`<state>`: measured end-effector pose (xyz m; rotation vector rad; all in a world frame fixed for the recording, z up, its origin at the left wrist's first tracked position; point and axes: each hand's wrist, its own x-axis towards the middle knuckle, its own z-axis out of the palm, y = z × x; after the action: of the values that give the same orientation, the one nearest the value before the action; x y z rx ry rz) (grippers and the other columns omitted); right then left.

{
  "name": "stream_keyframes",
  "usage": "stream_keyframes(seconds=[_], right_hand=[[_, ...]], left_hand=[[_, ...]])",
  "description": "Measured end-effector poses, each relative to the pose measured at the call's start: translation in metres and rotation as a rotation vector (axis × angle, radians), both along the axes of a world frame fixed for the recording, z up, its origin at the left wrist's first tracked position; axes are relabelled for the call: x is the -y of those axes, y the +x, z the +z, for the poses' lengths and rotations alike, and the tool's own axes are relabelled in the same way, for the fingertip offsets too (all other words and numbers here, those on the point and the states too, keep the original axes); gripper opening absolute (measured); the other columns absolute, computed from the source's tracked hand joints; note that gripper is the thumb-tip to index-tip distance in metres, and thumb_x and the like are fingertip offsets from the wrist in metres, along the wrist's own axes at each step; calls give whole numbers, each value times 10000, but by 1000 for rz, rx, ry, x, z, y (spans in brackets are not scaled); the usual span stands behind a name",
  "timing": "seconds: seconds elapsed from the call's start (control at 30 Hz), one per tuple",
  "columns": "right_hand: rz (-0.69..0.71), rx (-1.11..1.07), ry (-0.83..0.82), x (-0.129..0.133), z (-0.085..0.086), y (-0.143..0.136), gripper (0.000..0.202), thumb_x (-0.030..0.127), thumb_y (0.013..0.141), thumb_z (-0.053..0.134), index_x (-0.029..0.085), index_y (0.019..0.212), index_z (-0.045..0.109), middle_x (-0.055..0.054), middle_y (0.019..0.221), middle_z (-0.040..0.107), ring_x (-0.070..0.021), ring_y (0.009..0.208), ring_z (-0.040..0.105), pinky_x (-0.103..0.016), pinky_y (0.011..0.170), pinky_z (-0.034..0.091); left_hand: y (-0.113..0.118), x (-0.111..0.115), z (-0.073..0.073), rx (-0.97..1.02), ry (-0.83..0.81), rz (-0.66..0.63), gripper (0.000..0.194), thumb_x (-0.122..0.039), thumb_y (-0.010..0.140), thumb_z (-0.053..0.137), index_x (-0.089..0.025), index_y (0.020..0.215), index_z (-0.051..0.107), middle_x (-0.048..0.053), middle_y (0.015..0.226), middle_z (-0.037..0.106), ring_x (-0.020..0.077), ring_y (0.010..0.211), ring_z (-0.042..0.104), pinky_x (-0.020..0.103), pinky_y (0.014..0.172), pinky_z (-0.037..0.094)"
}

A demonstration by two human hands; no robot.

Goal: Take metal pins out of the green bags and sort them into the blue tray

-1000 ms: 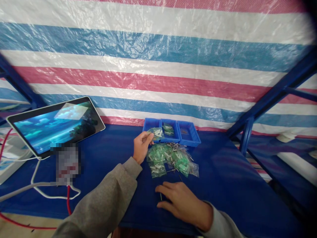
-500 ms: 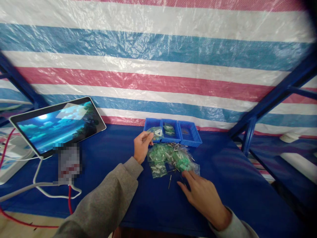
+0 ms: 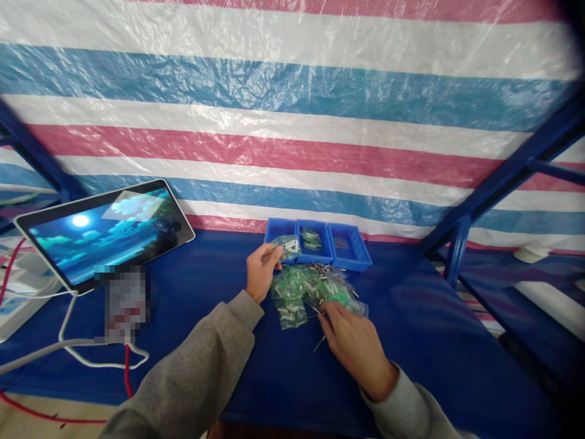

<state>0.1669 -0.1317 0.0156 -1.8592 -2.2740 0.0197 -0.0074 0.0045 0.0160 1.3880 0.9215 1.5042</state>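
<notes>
My left hand [image 3: 264, 268] pinches a small clear plastic bag [image 3: 287, 245] holding pale pieces, over the left section of the blue bin row. My right hand [image 3: 354, 341] is closed at the near edge of a pile of similar bags [image 3: 297, 283], which look greenish. A thin metal rod [image 3: 313, 306] runs up and left from its fingertips. Another slim rod [image 3: 319, 344] lies on the blue table just left of that hand. More loose rods [image 3: 326, 268] are strewn over the back of the pile.
Three joined blue bins [image 3: 359, 261] stand behind the pile; the middle one contains bagged pieces [image 3: 311, 238]. A tablet [image 3: 105, 231] leans at the left, near white and red cables [image 3: 128, 366]. A blue metal frame [image 3: 457, 244] rises at the right, before a striped plastic sheet [image 3: 292, 140].
My right hand has moved left and slightly away from me, and its spread fingers have closed on a thin rod by the pile. My left hand stays with its bag.
</notes>
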Motion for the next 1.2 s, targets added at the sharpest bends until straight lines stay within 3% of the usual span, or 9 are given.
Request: stream_keyframes(seconds=[0.13,0.33,0.53,0.67,0.77,0.9,1.03,1.2], right_hand=[[283,-69,-206,8,4,8,163,161,818,537,236,962,541,-21,966,590,-163,762,602,-268,608,385],[333,-65,-230,4,-6,17,188,75,862,406,209,856,538,-21,907,574,-139,702,581,-264,591,375],[166,-189,47,-33,3,13,160,172,888,426,212,932,575,-45,915,604,-153,716,584,-262,618,405],[-33,-474,287,-71,18,10,208,310,879,466,192,981,603,-46,828,626,-164,671,574,-291,670,439],[-14,-714,254,-99,25,6,346,412,832,531,172,1073,595,-60,882,650,-162,665,582,-297,657,465],[78,-866,116,-121,25,-2,295,436,825,521,173,814,655,-41,748,666,-171,661,597,-296,638,465],[38,-962,189,-123,15,-7,260,416,808,552,171,756,622,-32,706,647,-162,609,584,-283,589,459],[-25,-1170,272,-116,8,-6,268,393,824,549,185,991,564,6,656,607,-133,516,545,-250,496,438]], left_hand=[[0,-1,-1,1,6,0,237,-361,786,626,-130,742,597,-28,566,562,81,475,516,205,501,436],[0,1,1,3,-1,2,235,-354,785,628,-132,721,587,-34,551,548,78,467,508,201,499,428],[1,2,-4,-59,-1,-18,229,-351,796,613,-137,719,588,-31,562,548,84,492,511,204,525,423],[1,2,-8,-130,11,-56,235,-359,809,596,-140,724,597,-27,569,544,93,516,516,211,549,424],[2,3,-9,-160,16,-80,230,-360,817,588,-142,746,602,-23,587,549,96,531,521,212,555,429],[3,3,-9,-125,15,-81,223,-361,817,590,-152,895,591,-16,646,576,98,530,533,211,548,444],[9,0,-5,-71,35,-51,424,-360,829,581,-195,1197,450,-28,670,582,105,532,543,208,538,450],[13,-1,-2,-206,191,-18,293,-371,914,421,-189,1059,598,46,896,631,107,598,550,240,614,468]])
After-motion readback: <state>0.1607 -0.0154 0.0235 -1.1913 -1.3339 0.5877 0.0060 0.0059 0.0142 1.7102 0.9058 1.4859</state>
